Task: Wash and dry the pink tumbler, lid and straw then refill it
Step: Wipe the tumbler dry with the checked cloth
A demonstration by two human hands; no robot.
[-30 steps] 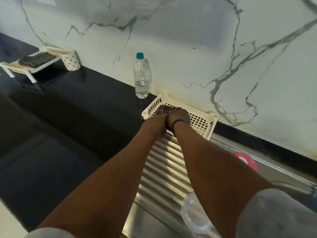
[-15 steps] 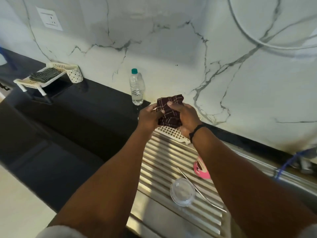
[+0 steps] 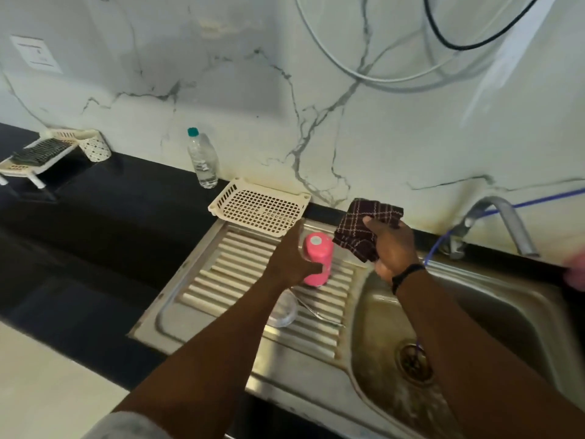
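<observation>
The pink tumbler [image 3: 317, 260] stands upside down on the ribbed steel drainboard [image 3: 240, 280]. My left hand [image 3: 292, 258] grips its side, thumb curled round the lower part. My right hand [image 3: 392, 245] holds a dark checked cloth [image 3: 364, 229] just right of the tumbler, above the sink's left rim. The clear lid [image 3: 283, 308] lies on the drainboard under my left forearm. Beside it the thin straw [image 3: 319, 313] lies slanted across the ribs.
A cream plastic basket [image 3: 259, 205] sits at the back of the drainboard. A water bottle [image 3: 202, 160] stands by the wall. The steel sink [image 3: 459, 327] and tap [image 3: 503, 223] are on the right. A small rack [image 3: 38, 156] stands on the black counter, far left.
Both hands lifted the cloth out of the basket. The left hand then let go of it and took hold of the tumbler, while the right carried the cloth rightward.
</observation>
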